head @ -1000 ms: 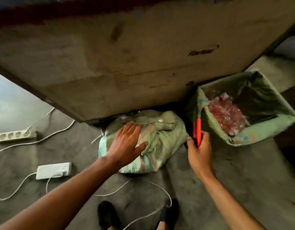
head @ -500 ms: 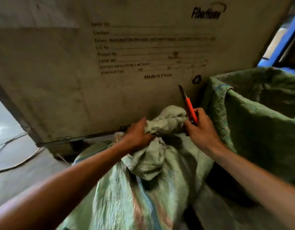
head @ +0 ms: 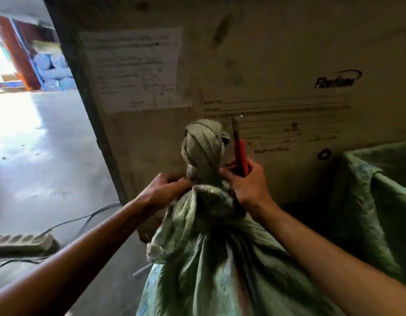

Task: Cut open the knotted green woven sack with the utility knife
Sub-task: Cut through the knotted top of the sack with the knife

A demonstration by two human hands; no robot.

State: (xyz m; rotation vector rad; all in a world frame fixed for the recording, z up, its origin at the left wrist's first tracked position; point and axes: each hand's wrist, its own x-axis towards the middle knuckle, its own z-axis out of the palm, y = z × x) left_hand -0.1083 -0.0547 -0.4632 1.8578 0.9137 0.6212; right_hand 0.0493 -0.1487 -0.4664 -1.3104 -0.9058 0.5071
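Observation:
The knotted green woven sack (head: pixel 211 265) stands upright in front of me, its knot (head: pixel 203 144) sticking up at the top. My left hand (head: pixel 165 190) grips the sack's neck just below the knot, on its left side. My right hand (head: pixel 245 185) presses against the neck's right side and holds the red utility knife (head: pixel 240 153). The knife points up, its blade extended beside the knot and not touching it.
A big cardboard crate (head: pixel 266 76) with printed labels stands right behind the sack. An open green sack (head: pixel 380 201) is at the right. A power strip (head: pixel 22 242) and cables (head: pixel 83 220) lie on the concrete floor at the left.
The sack went from lying on the floor to standing upright, with the knot raised. My left hand moved from its flank to the neck; my right hand brought the knife up beside the knot.

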